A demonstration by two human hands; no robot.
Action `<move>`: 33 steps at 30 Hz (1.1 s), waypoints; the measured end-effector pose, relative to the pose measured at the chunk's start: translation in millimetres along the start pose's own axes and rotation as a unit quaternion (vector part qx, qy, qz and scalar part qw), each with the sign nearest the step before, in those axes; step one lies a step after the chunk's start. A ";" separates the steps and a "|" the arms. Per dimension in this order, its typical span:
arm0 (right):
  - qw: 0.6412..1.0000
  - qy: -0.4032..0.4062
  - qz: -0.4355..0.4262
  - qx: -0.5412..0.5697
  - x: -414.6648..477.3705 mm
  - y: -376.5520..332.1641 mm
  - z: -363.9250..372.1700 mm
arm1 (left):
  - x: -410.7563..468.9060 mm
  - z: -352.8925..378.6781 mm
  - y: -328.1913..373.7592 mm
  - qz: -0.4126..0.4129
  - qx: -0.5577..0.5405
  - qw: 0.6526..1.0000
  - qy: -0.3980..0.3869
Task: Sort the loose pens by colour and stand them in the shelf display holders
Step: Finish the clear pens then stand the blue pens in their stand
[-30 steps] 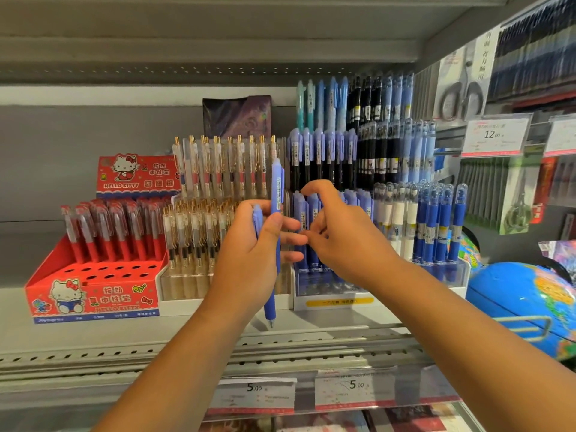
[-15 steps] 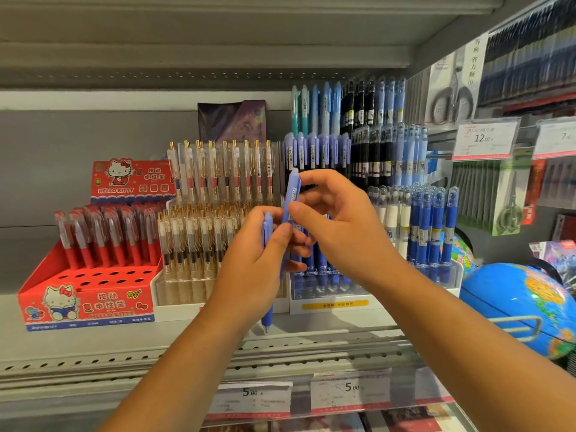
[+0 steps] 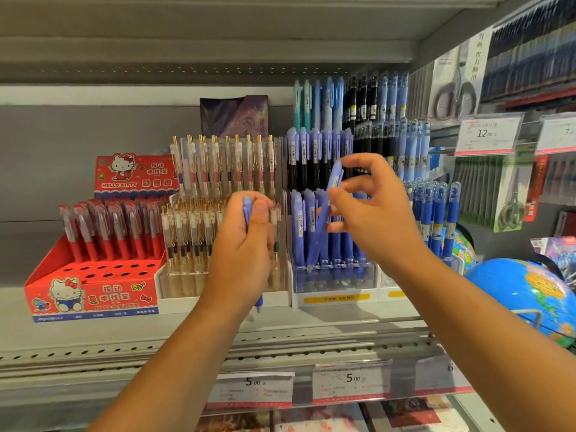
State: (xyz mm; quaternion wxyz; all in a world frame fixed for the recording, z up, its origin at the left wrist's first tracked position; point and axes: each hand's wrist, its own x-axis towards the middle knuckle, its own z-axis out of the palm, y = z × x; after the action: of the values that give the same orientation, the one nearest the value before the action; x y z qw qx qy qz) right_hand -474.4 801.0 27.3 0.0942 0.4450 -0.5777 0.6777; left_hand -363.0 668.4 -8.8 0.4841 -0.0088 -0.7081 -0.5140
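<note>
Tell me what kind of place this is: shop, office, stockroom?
Likely a stationery shop aisle: shelf-edge price tags, tiered display holders packed with pens, and packaged scissors hanging alongside.

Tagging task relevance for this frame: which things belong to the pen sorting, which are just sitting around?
In the job: right hand, pinching a periwinkle pen; left hand, gripping a blue pen; clear holder of matching periwinkle pens.
Just lying about: red Hello Kitty box, gold-clip pens, globe, scissors packs, price tags.
</note>
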 end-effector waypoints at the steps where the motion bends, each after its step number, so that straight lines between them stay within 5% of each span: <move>1: 1.000 0.007 -0.004 -0.008 1.4 1.0 -2.4 | -0.4 0.3 -0.2 -0.008 -0.016 1.000 -0.002; 6: 0.998 0.046 -0.003 -0.034 7.8 7.5 -9.4 | 1.7 -0.5 -1.8 -0.053 -0.138 0.989 -0.031; 17: 0.985 -0.014 -0.009 -0.171 2.8 21.5 1.0 | 1.8 3.2 -3.7 -0.041 0.001 0.999 -0.009; 33: 0.951 -0.089 -0.015 -0.297 -2.7 22.5 2.0 | 1.0 3.3 -5.4 -0.003 -0.002 1.000 0.003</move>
State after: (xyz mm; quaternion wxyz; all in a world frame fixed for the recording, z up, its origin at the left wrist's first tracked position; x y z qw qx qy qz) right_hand -486.3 793.3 9.5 0.1802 0.4642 -0.7520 0.4319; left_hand -368.5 667.8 -12.1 0.4852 -0.0061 -0.7057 -0.5163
